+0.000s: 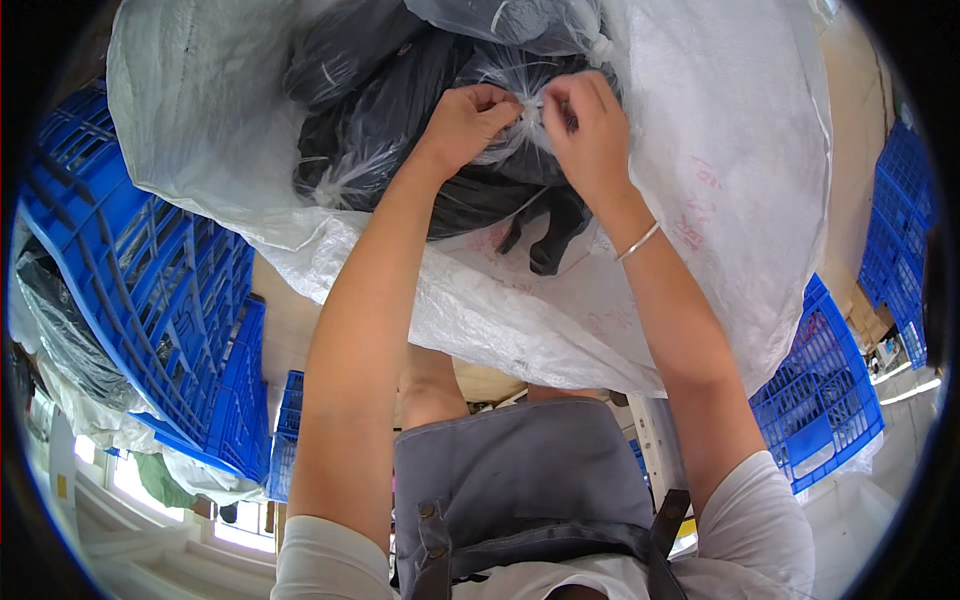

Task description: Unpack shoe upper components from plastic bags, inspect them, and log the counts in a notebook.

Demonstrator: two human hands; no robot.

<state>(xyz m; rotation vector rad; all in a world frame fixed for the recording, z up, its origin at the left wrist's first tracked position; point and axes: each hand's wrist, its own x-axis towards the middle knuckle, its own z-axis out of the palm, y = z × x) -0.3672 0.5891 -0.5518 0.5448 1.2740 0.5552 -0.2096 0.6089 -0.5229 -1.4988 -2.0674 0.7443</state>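
Observation:
A large white woven sack (700, 130) lies open in front of me, filled with clear plastic bags of dark garments (400, 100). My left hand (468, 118) and my right hand (585, 125) meet over one of these bags, both pinching its gathered, knotted neck (528, 112). A silver bangle (638, 241) sits on my right wrist. More knotted bags (340, 185) lie to the left of my hands, and a black sleeve or strap (550, 240) hangs out below them.
Blue plastic crates stand around: a stack at the left (150, 270), one at the lower right (820, 390), another at the far right (905, 220). A dark plastic-wrapped bundle (60, 320) lies at the far left. I wear a grey apron (520, 480).

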